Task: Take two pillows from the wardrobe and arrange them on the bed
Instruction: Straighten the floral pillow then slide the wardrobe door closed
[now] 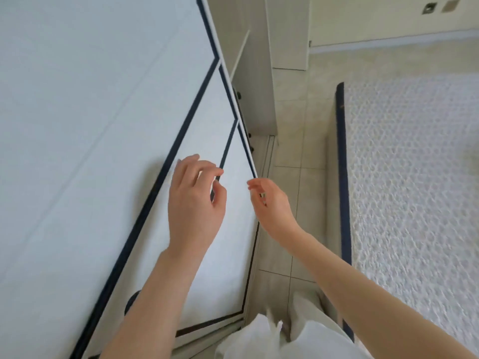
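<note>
**Hands at wardrobe door edge; pillows not in view**

Obs. Both hands are raised in front of the wardrobe (103, 125), whose white panels with dark trim fill everything to the left of the hands. Left hand (194, 203) is over the door (228, 229) face, fingers curled loosely, thumb and forefinger close together near a dark trim strip; whether they pinch the strip or only hover by it I cannot tell. Right hand (269, 200) is just right of the left, at the door's free edge (248, 156), fingers bent, tips touching or nearly touching that edge. No firm grip visible on either; neither hand carries anything.

Key relation. The door edge runs as a long line up and away from the hands, slanting to the upper left. It passes between the two hands, and the right hand is the nearer to it. A narrow gap shows beyond the edge, so the door appears slightly ajar.

Task thing. No pillow is visible. Judged to be behind the door, to the left of and beyond the hands; unconfirmed. The bed (414, 177) lies to the right of the right hand, well apart, across a strip of tiled floor (293, 151), its surface bare of pillows.

Judgement. Step in hand: opening the wardrobe. Task barely begun. The next move calls for the right hand to hook the edge and draw it along.
</note>
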A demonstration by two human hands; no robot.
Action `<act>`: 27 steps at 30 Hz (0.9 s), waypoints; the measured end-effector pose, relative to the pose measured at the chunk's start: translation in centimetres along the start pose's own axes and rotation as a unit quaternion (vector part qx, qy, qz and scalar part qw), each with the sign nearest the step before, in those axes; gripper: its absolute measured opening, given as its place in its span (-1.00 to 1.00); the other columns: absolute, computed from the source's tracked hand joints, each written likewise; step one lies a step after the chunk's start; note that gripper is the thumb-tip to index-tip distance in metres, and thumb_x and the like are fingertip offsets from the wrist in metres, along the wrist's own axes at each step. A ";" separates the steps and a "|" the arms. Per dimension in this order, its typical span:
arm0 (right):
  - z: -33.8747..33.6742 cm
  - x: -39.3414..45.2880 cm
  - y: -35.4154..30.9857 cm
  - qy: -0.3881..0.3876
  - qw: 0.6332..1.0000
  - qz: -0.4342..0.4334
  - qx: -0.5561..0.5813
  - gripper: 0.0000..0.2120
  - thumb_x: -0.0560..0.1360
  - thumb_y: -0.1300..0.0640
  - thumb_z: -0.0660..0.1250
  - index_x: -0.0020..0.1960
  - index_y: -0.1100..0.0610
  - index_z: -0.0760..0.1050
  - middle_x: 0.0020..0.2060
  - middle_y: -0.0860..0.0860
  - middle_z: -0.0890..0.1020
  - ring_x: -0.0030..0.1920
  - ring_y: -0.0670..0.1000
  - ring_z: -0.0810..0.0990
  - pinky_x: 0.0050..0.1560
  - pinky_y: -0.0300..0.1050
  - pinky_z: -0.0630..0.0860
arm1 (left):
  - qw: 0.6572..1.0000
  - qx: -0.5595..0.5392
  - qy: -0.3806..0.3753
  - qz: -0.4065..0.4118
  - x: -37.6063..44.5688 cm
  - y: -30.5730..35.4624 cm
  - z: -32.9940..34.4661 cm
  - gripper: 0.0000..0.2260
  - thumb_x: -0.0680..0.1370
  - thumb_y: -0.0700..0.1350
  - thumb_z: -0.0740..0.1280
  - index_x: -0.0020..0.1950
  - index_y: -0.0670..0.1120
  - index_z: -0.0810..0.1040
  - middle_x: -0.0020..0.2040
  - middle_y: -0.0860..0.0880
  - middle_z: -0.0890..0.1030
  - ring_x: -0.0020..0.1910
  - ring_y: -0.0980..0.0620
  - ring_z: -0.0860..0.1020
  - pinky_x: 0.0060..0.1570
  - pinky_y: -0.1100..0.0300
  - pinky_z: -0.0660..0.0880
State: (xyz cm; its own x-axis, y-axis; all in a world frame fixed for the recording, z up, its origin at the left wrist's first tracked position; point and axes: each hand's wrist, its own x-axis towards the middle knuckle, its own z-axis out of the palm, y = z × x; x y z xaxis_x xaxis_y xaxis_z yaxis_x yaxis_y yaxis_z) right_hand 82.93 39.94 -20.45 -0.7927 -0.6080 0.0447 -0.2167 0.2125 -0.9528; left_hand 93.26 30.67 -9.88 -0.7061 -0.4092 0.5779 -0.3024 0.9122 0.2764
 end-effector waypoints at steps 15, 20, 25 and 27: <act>3.3 13.4 -8.6 -0.139 0.986 0.009 0.090 -0.35 0.60 -0.19 0.01 0.56 0.10 -0.07 0.55 0.10 0.02 0.50 0.07 0.10 0.23 -0.19 0.04 | 0.876 0.480 0.000 -0.052 2.7 -3.0 -1.0 -0.49 0.53 -0.22 0.28 0.50 -0.06 0.39 0.59 -0.03 0.27 0.59 -0.17 0.11 0.48 -0.23 -0.28; 5.5 14.2 -10.2 -0.222 0.965 0.028 0.134 -0.30 0.60 -0.24 -0.04 0.56 0.07 -0.23 0.56 0.06 -0.18 0.53 0.03 -0.20 0.35 -0.13 -0.13 | 0.845 0.532 -0.032 -0.049 3.0 -4.0 -0.4 -0.45 0.59 -0.08 0.25 0.59 0.00 0.23 0.64 -0.03 0.11 0.61 -0.19 -0.04 0.47 -0.24 -0.32; 6.7 15.0 -10.4 -0.220 0.961 0.067 0.150 -0.21 0.57 -0.28 0.02 0.54 0.05 -0.33 0.54 0.04 -0.30 0.51 0.01 -0.31 0.48 0.06 -0.20 | 0.834 0.548 -0.033 -0.049 3.7 -4.6 0.6 -0.41 0.59 -0.08 0.21 0.62 0.02 0.14 0.64 -0.02 0.07 0.61 -0.18 -0.08 0.48 -0.23 -0.35; 6.6 15.6 -10.1 -0.216 0.961 0.067 0.161 -0.21 0.57 -0.27 0.05 0.54 0.05 -0.33 0.53 0.05 -0.31 0.51 0.02 -0.31 0.48 0.06 -0.19 | 0.830 0.556 -0.026 -0.043 4.2 -4.7 1.1 -0.42 0.59 -0.10 0.20 0.62 0.03 0.16 0.64 -0.02 0.08 0.61 -0.18 -0.08 0.48 -0.23 -0.34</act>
State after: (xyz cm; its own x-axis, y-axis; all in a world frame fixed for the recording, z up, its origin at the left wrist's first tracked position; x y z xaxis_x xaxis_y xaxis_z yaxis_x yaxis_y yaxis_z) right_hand 76.52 23.24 -12.07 -0.4754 -0.8675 -0.1465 0.1124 0.1053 -0.9881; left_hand 91.02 24.70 -9.56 -0.6692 -0.4994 0.5503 -0.7364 0.3460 -0.5814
